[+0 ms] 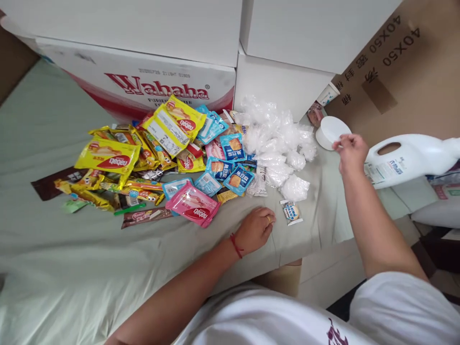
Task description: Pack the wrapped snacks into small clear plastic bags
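My right hand (352, 152) pinches the near edge of a round white bowl (332, 133), which is tilted beside the cardboard box. My left hand (256, 230) rests on the pale green sheet, its fingers curled, and no object shows in it. Just right of it lies a small wrapped biscuit (291, 212). A pink Nabati wafer pack (194, 203) is the nearest thing on its left. Behind the left hand are blue snack pouches (239, 178) and a heap of clear plastic-wrapped white bundles (275, 139). Yellow Nabati packs (108, 155) top the snack pile further left.
A white Wahaha carton (151, 79) and white boxes (287, 28) stand along the back. At the right are a brown cardboard box (413, 72), a white jug (413, 158) lying on its side and a paper cup (328, 94). The sheet's near edge drops to a tiled floor (330, 273).
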Demonstrator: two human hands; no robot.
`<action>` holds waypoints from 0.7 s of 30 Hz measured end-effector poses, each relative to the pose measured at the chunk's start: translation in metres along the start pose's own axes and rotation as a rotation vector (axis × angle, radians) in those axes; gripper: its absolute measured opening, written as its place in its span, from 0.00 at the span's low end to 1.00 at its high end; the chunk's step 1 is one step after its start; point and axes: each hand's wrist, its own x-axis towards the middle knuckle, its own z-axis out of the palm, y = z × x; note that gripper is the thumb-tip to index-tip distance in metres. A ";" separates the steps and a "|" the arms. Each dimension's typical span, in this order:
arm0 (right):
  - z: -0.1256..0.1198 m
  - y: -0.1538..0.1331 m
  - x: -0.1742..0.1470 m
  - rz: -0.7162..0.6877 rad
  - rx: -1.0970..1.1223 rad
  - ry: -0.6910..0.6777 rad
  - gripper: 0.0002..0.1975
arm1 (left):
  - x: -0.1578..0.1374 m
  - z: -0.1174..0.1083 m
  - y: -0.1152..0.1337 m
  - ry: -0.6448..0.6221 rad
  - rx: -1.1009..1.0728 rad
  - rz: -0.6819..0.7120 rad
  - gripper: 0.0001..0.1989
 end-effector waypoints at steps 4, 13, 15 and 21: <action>-0.018 -0.032 -0.118 -0.059 -0.045 -0.412 0.11 | 0.001 0.001 0.000 0.019 -0.010 0.009 0.11; -0.047 -0.036 -0.215 -0.330 -0.651 -0.429 0.16 | 0.003 -0.002 -0.010 0.319 -0.099 -0.132 0.15; -0.049 -0.026 -0.221 -0.274 -0.579 -0.249 0.18 | 0.005 -0.003 -0.015 0.428 -0.130 -0.207 0.14; -0.034 -0.009 -0.214 -0.236 -0.459 -0.303 0.23 | 0.006 -0.006 -0.020 0.439 -0.241 -0.253 0.09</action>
